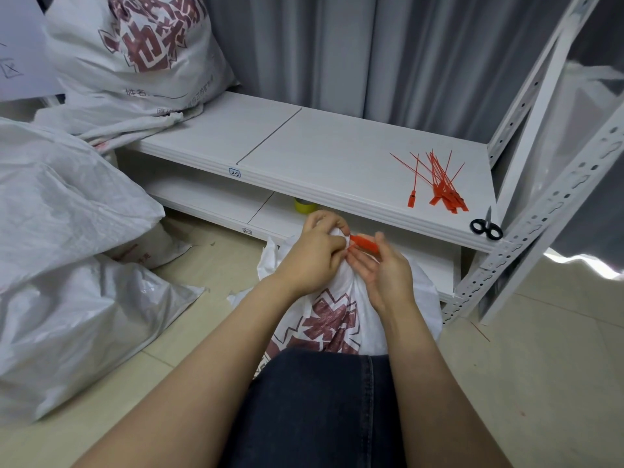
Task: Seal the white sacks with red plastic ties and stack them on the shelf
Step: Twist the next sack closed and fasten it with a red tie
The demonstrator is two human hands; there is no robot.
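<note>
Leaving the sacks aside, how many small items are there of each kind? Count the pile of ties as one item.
Pile of red ties: 1
Single red tie being fastened: 1
Black scissors: 1
Yellow roll: 1
Total: 4

One wide-angle camera sat on the person's head, looking forward and steeply down. It was close above the knee (314,400) and faced the shelf (337,146) near ahead and the curtain (371,45) behind it; the post (553,199) bowed at the right edge.

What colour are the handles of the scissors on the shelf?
Black; the scissors show best in the head view.
</note>
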